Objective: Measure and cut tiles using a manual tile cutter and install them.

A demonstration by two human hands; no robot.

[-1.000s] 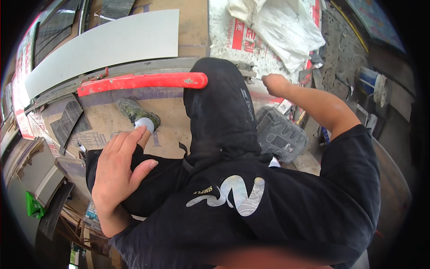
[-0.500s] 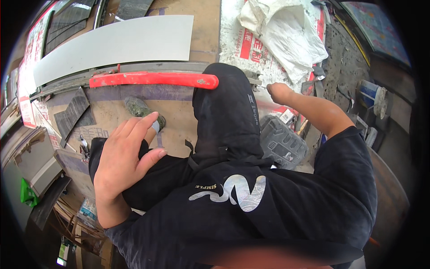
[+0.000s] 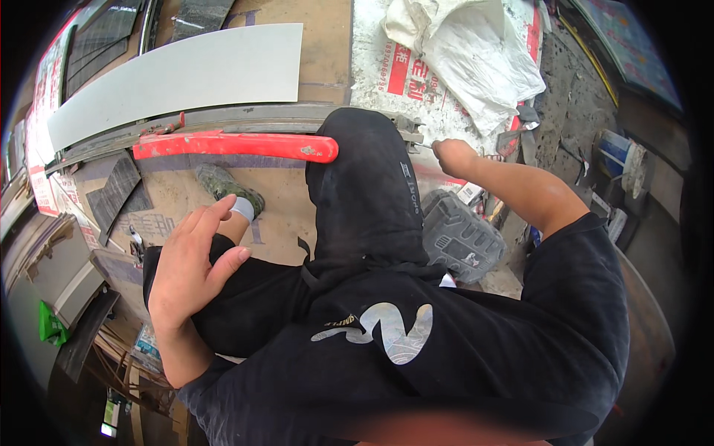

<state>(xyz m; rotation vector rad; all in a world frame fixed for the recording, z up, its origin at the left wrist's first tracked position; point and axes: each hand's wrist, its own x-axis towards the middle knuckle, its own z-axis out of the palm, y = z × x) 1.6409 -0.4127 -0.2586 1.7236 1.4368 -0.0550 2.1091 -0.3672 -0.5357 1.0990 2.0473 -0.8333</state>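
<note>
My right hand [image 3: 455, 157] is closed in a fist beside my knee, next to the metal end fitting [image 3: 410, 134] of a tile cutter. A thin metal bit shows between the fist and the fitting; what the fingers hold is mostly hidden. The cutter's long red handle [image 3: 238, 146] lies across in front of me, its right end touching my knee. Behind it run the cutter's metal rails [image 3: 245, 114], with a long pale tile [image 3: 178, 70] along their far side. My left hand [image 3: 195, 267] is open over my left thigh, fingers stretched and holding nothing.
A grey tool case [image 3: 462, 236] lies right of my knee. Dark tile offcuts [image 3: 115, 193] rest at the left. A white woven sack [image 3: 476, 59] lies at the far right on printed sheeting. A blue-and-white bucket [image 3: 621, 160] stands farther right.
The view has shifted a little, so the cutter and tile sit slightly farther left in the picture. My right fist stays by the cutter's end and my left hand stays open.
</note>
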